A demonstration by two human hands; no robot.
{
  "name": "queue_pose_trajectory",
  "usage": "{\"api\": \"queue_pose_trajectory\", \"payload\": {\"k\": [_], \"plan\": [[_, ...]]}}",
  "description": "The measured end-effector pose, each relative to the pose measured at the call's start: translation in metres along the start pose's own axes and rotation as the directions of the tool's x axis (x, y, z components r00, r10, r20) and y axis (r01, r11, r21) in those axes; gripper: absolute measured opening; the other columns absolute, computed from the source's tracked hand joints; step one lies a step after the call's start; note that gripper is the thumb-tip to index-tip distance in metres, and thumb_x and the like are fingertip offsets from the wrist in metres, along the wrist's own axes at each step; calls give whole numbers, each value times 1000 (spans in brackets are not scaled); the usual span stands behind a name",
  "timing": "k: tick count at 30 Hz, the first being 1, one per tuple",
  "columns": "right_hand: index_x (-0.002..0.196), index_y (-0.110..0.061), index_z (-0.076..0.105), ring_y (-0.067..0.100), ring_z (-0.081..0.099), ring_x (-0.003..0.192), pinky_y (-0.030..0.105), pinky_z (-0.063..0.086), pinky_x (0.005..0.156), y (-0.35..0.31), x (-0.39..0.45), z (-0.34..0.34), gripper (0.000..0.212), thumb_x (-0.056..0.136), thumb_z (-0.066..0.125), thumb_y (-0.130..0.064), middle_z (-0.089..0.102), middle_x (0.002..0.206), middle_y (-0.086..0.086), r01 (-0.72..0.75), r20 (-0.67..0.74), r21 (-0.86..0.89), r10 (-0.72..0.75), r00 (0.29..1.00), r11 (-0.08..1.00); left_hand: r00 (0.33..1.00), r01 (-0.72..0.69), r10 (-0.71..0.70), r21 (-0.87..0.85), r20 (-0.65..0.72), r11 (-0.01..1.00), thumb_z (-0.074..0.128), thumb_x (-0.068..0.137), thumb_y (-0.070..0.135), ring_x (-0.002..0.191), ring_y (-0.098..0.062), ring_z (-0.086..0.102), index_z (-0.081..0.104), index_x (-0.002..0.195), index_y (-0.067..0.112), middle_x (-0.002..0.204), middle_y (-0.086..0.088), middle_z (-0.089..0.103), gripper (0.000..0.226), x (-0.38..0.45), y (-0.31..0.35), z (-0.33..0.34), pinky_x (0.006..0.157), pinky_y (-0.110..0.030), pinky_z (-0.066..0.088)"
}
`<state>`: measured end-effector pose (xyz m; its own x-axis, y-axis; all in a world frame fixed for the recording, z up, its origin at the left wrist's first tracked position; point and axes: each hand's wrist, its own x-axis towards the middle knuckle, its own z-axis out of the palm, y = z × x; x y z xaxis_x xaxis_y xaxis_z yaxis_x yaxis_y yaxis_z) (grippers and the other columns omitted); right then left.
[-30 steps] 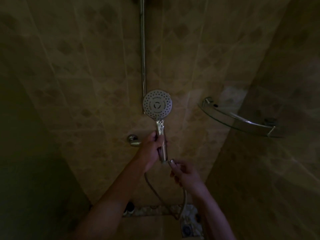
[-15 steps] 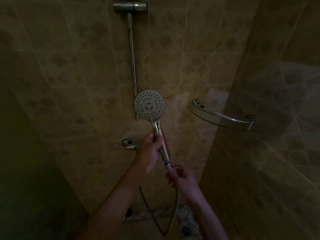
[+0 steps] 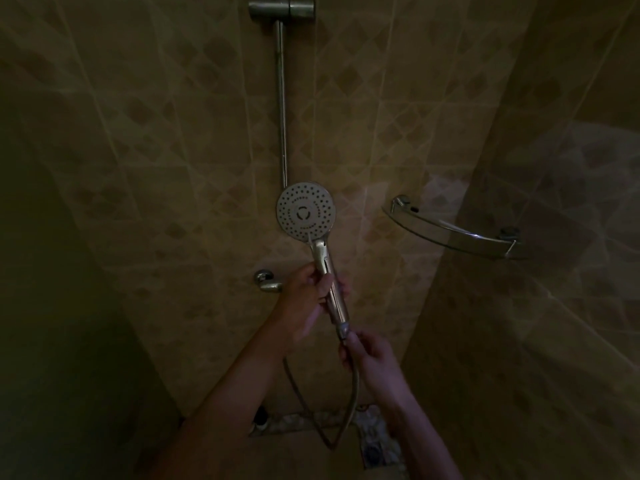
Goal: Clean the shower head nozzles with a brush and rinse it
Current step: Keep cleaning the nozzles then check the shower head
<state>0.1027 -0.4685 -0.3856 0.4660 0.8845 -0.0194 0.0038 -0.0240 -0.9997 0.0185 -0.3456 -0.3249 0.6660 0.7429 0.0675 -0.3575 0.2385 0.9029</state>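
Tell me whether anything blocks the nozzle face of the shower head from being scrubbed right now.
Nothing visible does. The shower head faces the camera with its nozzles uncovered; the left hand grips the handle below it, and the right hand holds the hose at the connector. No brush is in view.

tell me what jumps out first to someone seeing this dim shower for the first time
The round shower head at centre, its dotted nozzle face turned to the camera, catches the little light there is. The left hand grips its handle while the right hand holds the hose just below. A glass corner shelf glints on the right.
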Motion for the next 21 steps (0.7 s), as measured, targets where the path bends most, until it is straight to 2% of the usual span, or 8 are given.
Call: {"api": "queue_pose_trajectory", "payload": {"k": [3, 5, 9, 11, 14, 17, 21], "plan": [[83, -9, 61, 10, 47, 58, 17, 37, 54, -7, -4, 1, 25, 101, 44, -12, 54, 64, 3, 14, 23, -42, -13, 1000, 999, 997, -42, 43, -32, 61, 999, 38, 96, -7, 81, -29, 63, 44, 120, 2, 96, -19, 62, 26, -4, 1, 0, 77, -43, 56], [82, -9, 61, 7, 47, 56, 15, 37, 53, -10, -6, 1, 25, 101, 44, -11, 54, 64, 3, 14, 24, -42, -13, 1000, 999, 996, -49, 54, -75, 73, 996, 36, 96, -9, 80, -30, 61, 40, 124, 4, 97, -20, 60, 31, -5, 2, 1, 73, -43, 56], [81, -9, 62, 6, 47, 56, 15, 38, 54, -12, -7, 4, 28, 102, 44, -15, 54, 63, -1, 18, 11, -46, -18, 1000, 999, 996, -52, 63, -168, 60, 984, 43, 93, -3, 72, -23, 59, 46, 112, 6, 87, -16, 57, 21, -4, 3, 3, 68, -37, 55], [81, -10, 62, 7, 48, 57, 15, 39, 54, -13, -7, 7, 29, 102, 44, -19, 55, 62, -3, 13, -4, -46, -14, 1000, 999, 994, -100, 107, -163, 31, 981, 49, 91, 0, 67, -18, 57, 47, 103, 9, 79, -11, 51, 15, -2, 2, 6, 64, -31, 53], [85, -12, 64, 6, 51, 58, 16, 41, 54, -16, -7, 9, 27, 102, 44, -23, 58, 63, -5, 4, -46, -57, -7, 999, 998, 989, -150, 151, -128, -2, 980, 51, 92, -2, 65, -14, 57, 49, 104, 11, 74, -7, 50, 18, 0, 0, 9, 64, -27, 53], [95, -10, 64, 6, 53, 60, 17, 43, 55, -20, -8, 10, 23, 101, 45, -21, 59, 67, -3, 4, -50, -59, -7, 999, 998, 989, -148, 148, -87, -8, 985, 51, 91, -5, 70, -18, 61, 53, 102, 9, 74, -7, 58, 18, 1, 4, 9, 70, -33, 56], [101, -10, 63, 11, 52, 64, 20, 43, 58, -22, -12, 10, 21, 101, 44, -18, 57, 69, -1, -11, -56, -38, 9, 998, 999, 995, -99, 99, -10, 6, 995, 46, 94, -6, 89, -35, 67, 58, 105, 9, 85, -15, 66, 22, 0, 8, 7, 89, -48, 53]]}}
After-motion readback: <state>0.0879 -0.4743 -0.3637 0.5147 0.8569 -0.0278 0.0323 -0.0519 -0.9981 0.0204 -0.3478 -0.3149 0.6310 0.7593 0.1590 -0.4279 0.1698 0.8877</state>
